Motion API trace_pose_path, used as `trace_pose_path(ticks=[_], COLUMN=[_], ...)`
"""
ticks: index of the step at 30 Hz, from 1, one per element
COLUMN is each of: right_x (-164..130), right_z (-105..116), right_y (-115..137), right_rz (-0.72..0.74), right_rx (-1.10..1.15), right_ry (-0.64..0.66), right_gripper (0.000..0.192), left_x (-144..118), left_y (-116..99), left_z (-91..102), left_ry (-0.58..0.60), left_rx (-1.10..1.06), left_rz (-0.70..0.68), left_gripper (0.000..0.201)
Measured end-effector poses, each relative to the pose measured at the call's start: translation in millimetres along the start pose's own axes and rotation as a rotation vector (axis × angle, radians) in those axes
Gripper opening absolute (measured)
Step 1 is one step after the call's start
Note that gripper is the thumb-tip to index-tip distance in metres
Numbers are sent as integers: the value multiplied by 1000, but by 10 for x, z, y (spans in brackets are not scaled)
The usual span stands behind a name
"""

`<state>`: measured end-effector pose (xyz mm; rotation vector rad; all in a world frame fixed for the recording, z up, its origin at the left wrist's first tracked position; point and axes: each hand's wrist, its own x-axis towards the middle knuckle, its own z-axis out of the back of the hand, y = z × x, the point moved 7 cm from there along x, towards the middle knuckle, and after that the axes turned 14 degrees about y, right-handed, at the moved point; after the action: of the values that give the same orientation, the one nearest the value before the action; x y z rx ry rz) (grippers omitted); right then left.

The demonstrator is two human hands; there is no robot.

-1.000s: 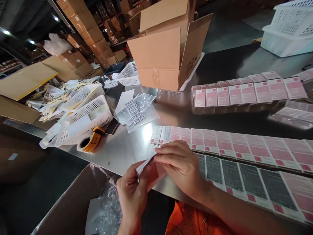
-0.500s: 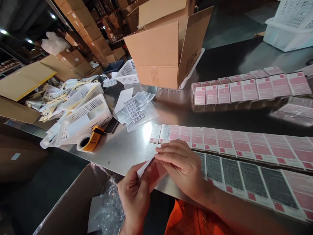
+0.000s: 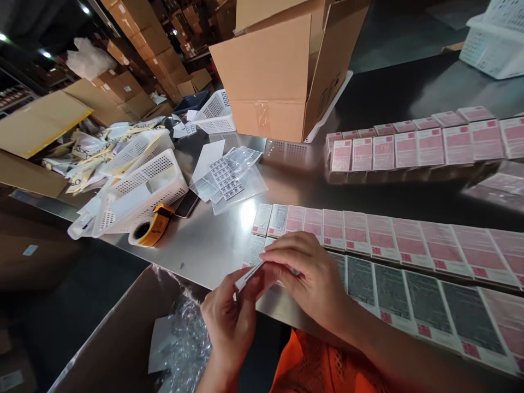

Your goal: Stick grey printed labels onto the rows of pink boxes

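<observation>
Between my two hands is a small flat pink-and-white box [image 3: 248, 277], tilted so that its narrow white edge faces up. My left hand [image 3: 227, 322] is closed on the near end, thumb on one face and fingers on the other. The fingers of my right hand [image 3: 307, 273] are bent over the far end, gripping it there and hiding much of it. Right behind my hands, similar flat boxes lie in a pink row [image 3: 355, 229] on the metal table [image 3: 192, 256]. A nearer row has several dark-faced boxes [image 3: 395, 289], partly covered by my right hand and forearm.
A large open carton [image 3: 262, 82] stands at the back. Sticker sheets [image 3: 226, 179] and clear film lie left of centre. White baskets [image 3: 164, 180] and a yellow tape dispenser [image 3: 153, 226] are at the left. Below the table edge, a carton holds crumpled clear plastic [image 3: 186, 344].
The box has tipped slightly in my hands and shows less of its pink face. My right fingers have curled further around the far end. The view has shifted a little.
</observation>
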<state>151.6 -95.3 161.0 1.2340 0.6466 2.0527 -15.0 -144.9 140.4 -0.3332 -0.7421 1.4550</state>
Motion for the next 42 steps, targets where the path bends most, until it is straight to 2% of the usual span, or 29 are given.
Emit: trace_pose_path(ticks=[2, 5, 7, 11, 19, 22, 28, 33, 35, 37, 39, 42], right_x=[-11, -26, -28, -45, -47, -44, -68, -90, -87, -85, -104, -194], right_z=[18, 36, 25, -3, -20, -27, 50, 20, 14, 1, -26, -126], right_y=[-26, -4, 60, 166, 96, 81, 143, 165, 169, 200, 260, 370], right_rz=[-10, 2, 41, 106, -22, -73, 30, 72, 85, 123, 182, 271], right_rx=[-8, -18, -27, -13, 74, 86, 55, 7, -10, -75, -211, -432], right_ry=[-1, 2, 44, 143, 285, 331, 171, 153, 166, 206, 258, 346], right_gripper=[18, 18, 19, 27, 11, 11, 15, 17, 16, 12, 13, 24], left_x=[12, 21, 29, 35, 38, 38, 47, 60, 60, 65, 74, 91], left_y=[-47, -116, -168, -242, -243, -279, -280, -260, -241, -175, -42, 247], left_z=[-26, -10, 5, -19, -100, -134, -113, -115, -120, -135, -169, -242], left_ry=[55, 49, 44, 126, 262, 327, 354, 361, 380, 403, 420, 395], left_rx=[-59, -94, -70, -73, -13, 17, -20, -54, -103, -183, -283, -457], left_rz=[-40, -53, -85, -239, -390, -425, -409, -397, -361, -257, -79, 241], left_gripper=[22, 28, 26, 16, 12, 18, 22, 24, 24, 22, 24, 42])
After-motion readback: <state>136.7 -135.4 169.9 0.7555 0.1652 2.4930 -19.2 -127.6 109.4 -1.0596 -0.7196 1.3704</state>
